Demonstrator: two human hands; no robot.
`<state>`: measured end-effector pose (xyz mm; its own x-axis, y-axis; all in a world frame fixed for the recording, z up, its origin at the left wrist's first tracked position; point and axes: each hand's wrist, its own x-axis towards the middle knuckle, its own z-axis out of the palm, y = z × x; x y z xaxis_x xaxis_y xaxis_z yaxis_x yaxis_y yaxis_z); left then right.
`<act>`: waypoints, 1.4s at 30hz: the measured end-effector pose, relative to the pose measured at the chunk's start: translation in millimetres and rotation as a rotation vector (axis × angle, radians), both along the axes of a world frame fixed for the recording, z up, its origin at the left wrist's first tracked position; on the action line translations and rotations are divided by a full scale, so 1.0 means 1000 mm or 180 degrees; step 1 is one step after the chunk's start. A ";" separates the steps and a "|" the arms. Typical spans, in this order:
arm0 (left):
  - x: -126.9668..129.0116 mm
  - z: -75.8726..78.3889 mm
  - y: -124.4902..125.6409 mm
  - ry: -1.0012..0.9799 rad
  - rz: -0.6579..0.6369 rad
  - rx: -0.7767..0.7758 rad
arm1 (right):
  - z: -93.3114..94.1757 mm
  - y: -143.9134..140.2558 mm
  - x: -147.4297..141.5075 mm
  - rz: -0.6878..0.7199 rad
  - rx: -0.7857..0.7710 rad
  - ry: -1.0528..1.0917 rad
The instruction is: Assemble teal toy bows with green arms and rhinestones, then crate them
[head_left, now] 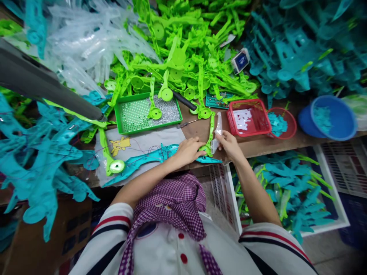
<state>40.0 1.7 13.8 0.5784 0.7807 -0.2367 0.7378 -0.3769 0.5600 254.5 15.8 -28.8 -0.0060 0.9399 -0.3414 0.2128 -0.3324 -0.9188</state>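
Note:
A long turquoise plastic part (143,157) lies along the front of the bench with thin dark red wires on it. My left hand (187,152) rests over its right portion, fingers closed on the lower end of a lime green plastic arm (211,128). That green arm stretches away from me across the turquoise part. Beside it, my right hand (228,144) pinches a clear plastic strip (219,123), held nearly parallel to the green arm. Whether the strip touches the green arm, I cannot tell. Another green arm (105,151) lies over the turquoise part's left end.
A green tray (149,130) holds small silvery pieces, with a screwdriver (187,123) nearby. Rightward stand a red basket (249,133) of white pieces, a smaller red basket (291,128) and a blue bucket (341,133). Green, clear and turquoise parts pile up behind. A dark grey bar (48,78) juts in.

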 end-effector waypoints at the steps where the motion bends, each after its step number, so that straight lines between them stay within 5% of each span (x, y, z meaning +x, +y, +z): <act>1: 0.000 0.000 0.000 -0.0001 -0.0014 -0.0004 | -0.001 0.000 0.000 0.0056 -0.0010 -0.0031; 10: -0.002 -0.005 0.002 -0.0088 -0.0077 -0.0041 | -0.007 -0.002 0.004 0.0135 0.0918 -0.1592; 16: -0.004 -0.012 0.002 -0.0164 -0.0111 0.0045 | -0.003 0.017 -0.002 0.0002 0.1489 -0.1883; 19: -0.004 -0.012 0.003 -0.0155 -0.0095 0.0042 | -0.002 0.029 -0.007 0.0336 0.1801 -0.2028; 28: -0.003 -0.007 0.003 -0.0130 -0.0127 -0.0043 | -0.006 0.037 -0.011 0.0549 0.1650 -0.2525; 37: -0.005 -0.008 0.003 -0.0103 -0.0133 0.0019 | 0.007 0.026 -0.022 0.0021 0.1211 -0.2644; 42: -0.004 -0.007 0.002 -0.0119 -0.0098 -0.0015 | 0.012 0.030 -0.016 -0.0166 0.0753 -0.1907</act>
